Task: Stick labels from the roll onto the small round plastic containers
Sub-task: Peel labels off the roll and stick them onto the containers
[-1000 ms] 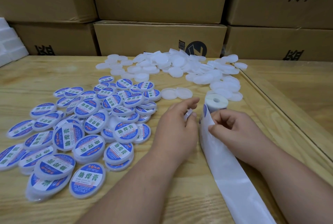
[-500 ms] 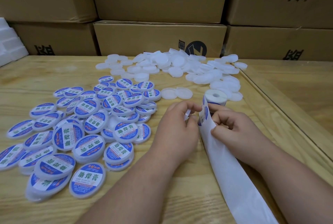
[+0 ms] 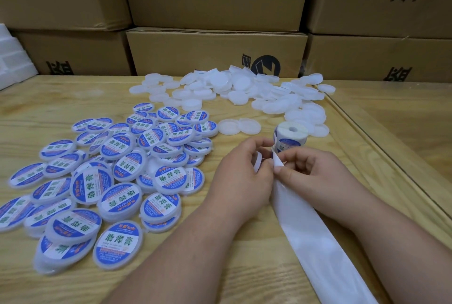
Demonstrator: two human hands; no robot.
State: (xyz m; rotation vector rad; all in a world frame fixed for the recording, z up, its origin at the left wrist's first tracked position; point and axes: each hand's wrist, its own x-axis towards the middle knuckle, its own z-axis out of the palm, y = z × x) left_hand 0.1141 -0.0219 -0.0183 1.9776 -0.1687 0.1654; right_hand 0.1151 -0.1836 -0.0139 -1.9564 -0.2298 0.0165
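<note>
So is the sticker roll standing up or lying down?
Standing up. The label roll sits on its flat end on the wooden table, with its core hole facing up.

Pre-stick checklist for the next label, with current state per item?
1. Container in left hand: ok, its fingers curl round a white container.
2. Backing strip held: ok, right hand pinches the liner just below the label roll.
3. Label peeled free of the liner: cannot tell, fingers hide it.
4. Roll upright and within reach: ok, standing on the table just beyond the hands.
5. Blank stock left: ok, unlabelled containers piled at the far side.
6. Room for finished pieces: ok, labelled containers heaped to the left, bare table beside them.
</note>
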